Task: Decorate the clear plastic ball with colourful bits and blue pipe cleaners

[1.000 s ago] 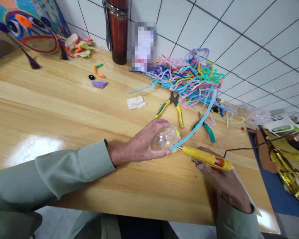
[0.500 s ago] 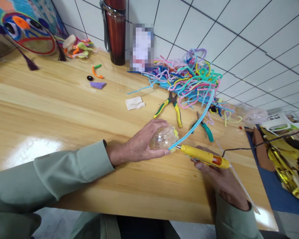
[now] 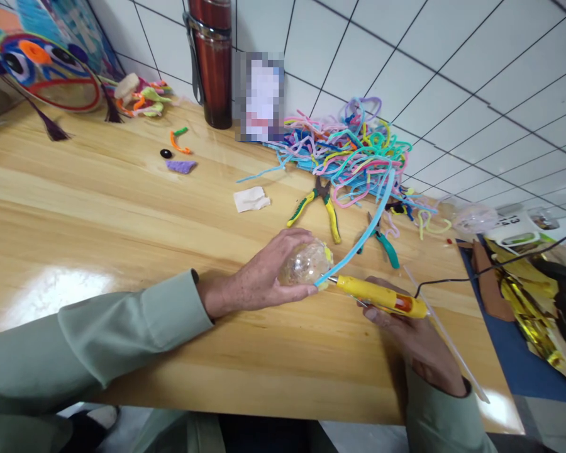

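- Hands both hold something: on my head view, the left hand [image 3: 264,277] curls around a clear ball [image 3: 304,261], fingers over the top, thumb below.
- Right hand [image 3: 400,333] wraps a yellow glue gun [image 3: 368,292], nozzle pointing left at the ball's near edge; I can't tell whether it touches.
- Blue strip [image 3: 358,251] runs from beside the left thumb, curving up toward a heap of pipe cleaners [image 3: 349,157].
- I see the ball over the middle of the tabletop [image 3: 170,233], nearer to me than the yellow-handled pliers [image 3: 332,217], which lie spread.
- Teal-handled pliers [image 3: 387,250] lie partly behind the strip.
- White scrap [image 3: 251,199] lies left of the yellow-handled pliers.
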Available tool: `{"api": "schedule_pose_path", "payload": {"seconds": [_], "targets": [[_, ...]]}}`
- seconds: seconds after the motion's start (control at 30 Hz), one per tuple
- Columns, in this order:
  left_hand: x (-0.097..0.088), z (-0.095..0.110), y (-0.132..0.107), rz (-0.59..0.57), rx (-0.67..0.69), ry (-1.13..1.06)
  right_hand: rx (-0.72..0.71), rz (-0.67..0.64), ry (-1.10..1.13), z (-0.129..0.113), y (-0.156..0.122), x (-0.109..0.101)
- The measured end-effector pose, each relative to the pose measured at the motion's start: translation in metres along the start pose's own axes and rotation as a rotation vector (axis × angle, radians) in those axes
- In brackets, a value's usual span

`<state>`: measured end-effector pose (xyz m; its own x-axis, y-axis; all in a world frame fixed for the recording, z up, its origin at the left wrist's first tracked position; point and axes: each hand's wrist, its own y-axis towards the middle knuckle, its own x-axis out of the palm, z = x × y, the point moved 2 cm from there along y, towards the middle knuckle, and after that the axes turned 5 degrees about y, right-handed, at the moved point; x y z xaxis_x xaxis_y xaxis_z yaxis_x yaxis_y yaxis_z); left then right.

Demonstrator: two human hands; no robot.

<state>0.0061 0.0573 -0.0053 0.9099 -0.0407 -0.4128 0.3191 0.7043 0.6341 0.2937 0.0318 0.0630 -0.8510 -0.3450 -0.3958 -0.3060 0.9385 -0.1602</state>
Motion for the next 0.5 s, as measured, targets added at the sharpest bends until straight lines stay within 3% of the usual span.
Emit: {"api": "schedule_pose_path", "payload": {"seconds": [0.5], "targets": [[-0.0005, 0.0020, 0.0000, -0.004, -0.027, -0.023, -0.009, 0.004, 0.022, 0.0011, 0.0027, -0.0002]]}}
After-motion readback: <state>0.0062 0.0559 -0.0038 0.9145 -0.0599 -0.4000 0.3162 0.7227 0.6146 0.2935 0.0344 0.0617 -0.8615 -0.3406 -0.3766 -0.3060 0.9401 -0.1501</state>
